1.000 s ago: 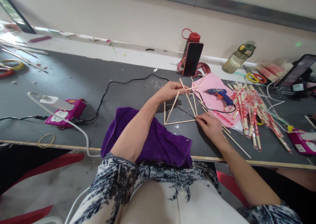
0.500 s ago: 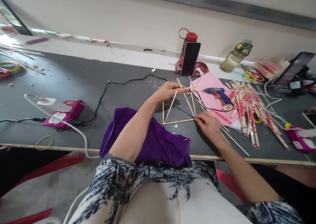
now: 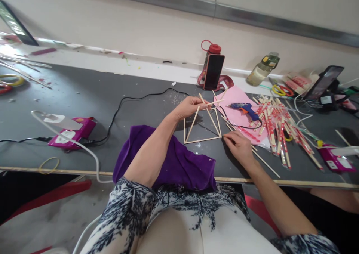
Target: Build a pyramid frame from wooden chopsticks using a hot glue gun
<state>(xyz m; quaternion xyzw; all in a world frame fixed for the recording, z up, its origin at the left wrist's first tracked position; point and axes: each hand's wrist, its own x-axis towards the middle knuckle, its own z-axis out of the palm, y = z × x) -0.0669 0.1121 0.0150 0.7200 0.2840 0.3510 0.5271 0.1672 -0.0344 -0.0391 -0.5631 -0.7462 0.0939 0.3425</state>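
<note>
The right hand [image 3: 239, 143] is moving off the near right corner of the stick frame [image 3: 202, 139], fingertips together just beside it. On the gray table [image 3: 151, 112], the base is looking joined; the left hand [image 3: 190, 107] is pinching crossed upper sticks [image 3: 214, 103], seemingly unfixed.

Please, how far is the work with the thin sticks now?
The stick frame already has its front lower edge and sloping sticks in place. In hand: the left hand steadies crossing sticks at the top; the right hand is beside a lower corner. Probably left: securing that top, since it is held; the glue gun lies aside.
</note>
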